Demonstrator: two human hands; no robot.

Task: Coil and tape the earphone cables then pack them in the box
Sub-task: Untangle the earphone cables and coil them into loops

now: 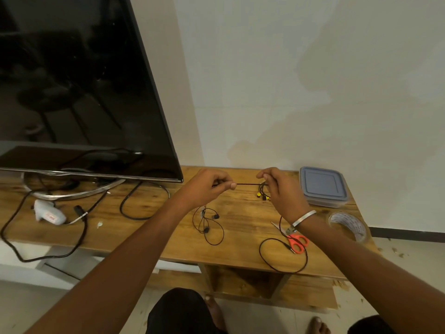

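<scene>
A black earphone cable [248, 183] is stretched taut between my left hand [209, 189] and my right hand [280, 191], above the wooden table [149, 227]. Its yellow earbuds [262, 196] dangle under my right hand, and its lower part loops down to the table edge [284, 259]. A second black earphone set [209, 225] lies loose on the table below my left hand. The clear box with a blue-grey lid [323, 186] sits shut at the far right. A roll of clear tape [349, 225] lies in front of it.
Orange-handled scissors [295, 239] lie near the front right, under my right wrist. A large television [72, 92] on a metal stand fills the left. A white glue gun [48, 213] and black power cords [142, 201] lie on the left half.
</scene>
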